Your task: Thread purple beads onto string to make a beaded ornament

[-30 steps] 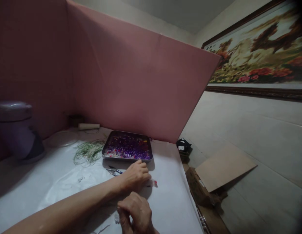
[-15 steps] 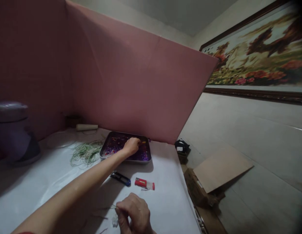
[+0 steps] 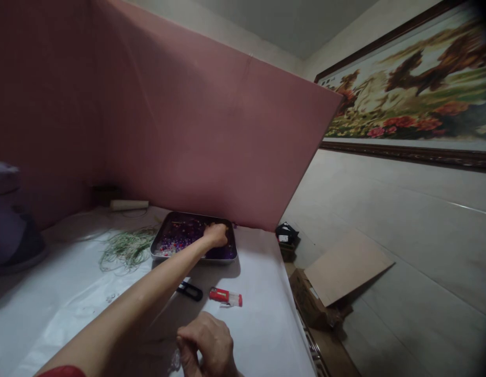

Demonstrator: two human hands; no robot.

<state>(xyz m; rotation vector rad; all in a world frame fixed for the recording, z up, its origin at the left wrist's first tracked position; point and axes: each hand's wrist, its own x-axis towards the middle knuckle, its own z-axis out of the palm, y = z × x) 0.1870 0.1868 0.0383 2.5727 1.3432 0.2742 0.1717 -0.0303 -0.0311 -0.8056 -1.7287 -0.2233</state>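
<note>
My left hand (image 3: 216, 235) reaches into a dark metal tray (image 3: 153, 253) of small purple, red and clear beads (image 3: 176, 242). Its fingers are bent down and mostly hidden; something yellowish shows beside them, too unclear to name. At the bottom middle, my right hand (image 3: 207, 343) is closed in a pinch over the white-covered table (image 3: 262, 324). A thin cord ran from this pinch half a second ago; now it hardly shows. Just below the fingertips is a small clear, shiny cluster (image 3: 175, 360). The left forearm crosses over part of the table.
A red lighter (image 3: 226, 297) and a dark utility knife (image 3: 190, 290), partly behind the forearm, lie between my hands. Green cord (image 3: 128, 248) is heaped left of the tray, near a pale roll (image 3: 128, 205). A purple appliance (image 3: 11, 225) stands far left. Cardboard (image 3: 348, 267) leans right of the table.
The view has swung slightly right, so things sit further left. My left hand has shifted within the tray, and the yellowish thing now shows at its other side. The right hand keeps its pinch.
</note>
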